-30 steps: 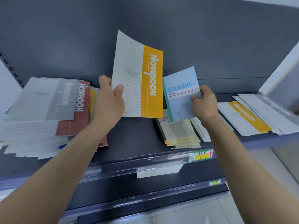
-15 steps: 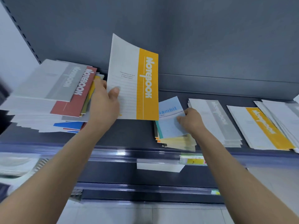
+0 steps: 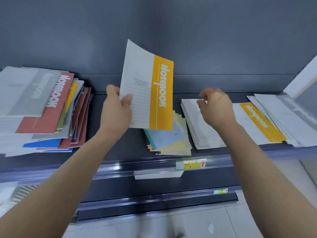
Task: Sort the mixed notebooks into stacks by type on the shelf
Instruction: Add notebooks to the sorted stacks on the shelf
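Shelf (image 3: pixel 120 148): dark grey metal, flat.
Mixed pile (image 3: pixel 42 109), left end: thin glossy covers in grey, red and blue, fanned askew.
Notebook (image 3: pixel 147 90): white with a yellow band reading "Notebook", bowed, upright above mid-shelf, its lower left corner pinched by the left hand (image 3: pixel 116 110).
Right hand (image 3: pixel 216 109): blurred, fingers loosely curled, empty, over the white stack (image 3: pixel 197 131).
Price label (image 3: pixel 190 164): "2".

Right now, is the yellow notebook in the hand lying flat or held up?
Held up, nearly upright. The left hand grips the yellow notebook at its lower left edge, clear above the shelf.
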`<state>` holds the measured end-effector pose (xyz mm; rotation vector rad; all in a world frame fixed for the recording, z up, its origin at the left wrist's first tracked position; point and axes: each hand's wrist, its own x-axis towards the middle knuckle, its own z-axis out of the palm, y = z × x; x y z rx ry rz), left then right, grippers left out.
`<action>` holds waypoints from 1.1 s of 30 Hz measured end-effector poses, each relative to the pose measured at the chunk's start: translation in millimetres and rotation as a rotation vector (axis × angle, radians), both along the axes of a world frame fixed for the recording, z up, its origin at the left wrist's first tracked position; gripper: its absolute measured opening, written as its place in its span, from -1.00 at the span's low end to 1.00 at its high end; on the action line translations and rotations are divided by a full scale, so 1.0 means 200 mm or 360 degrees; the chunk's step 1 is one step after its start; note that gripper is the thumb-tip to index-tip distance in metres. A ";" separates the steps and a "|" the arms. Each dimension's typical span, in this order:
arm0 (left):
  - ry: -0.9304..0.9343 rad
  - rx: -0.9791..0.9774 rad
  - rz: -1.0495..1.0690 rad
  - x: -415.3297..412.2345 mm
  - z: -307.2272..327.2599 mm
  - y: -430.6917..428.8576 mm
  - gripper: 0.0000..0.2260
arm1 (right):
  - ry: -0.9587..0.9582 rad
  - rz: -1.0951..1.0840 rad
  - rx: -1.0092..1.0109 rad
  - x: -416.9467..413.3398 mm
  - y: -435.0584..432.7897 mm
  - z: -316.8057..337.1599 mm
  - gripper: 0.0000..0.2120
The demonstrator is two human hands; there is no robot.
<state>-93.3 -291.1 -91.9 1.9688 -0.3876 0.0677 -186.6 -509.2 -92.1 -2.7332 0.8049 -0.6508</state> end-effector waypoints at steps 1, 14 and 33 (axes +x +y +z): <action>-0.0005 -0.0007 -0.0043 -0.02 0.01 -0.06 -0.88 | -0.0037 -0.0003 -0.0110 -0.04 -0.04 0.04 -0.81; 0.0117 0.0303 -0.0316 -0.44 0.03 -1.17 -0.89 | -0.0196 -0.0045 -0.0413 -0.59 -0.88 0.24 -0.73; -0.0114 0.1575 -0.0140 -0.74 -0.30 -1.73 -0.68 | -0.0175 0.0354 -0.0174 -0.75 -1.31 0.24 -0.73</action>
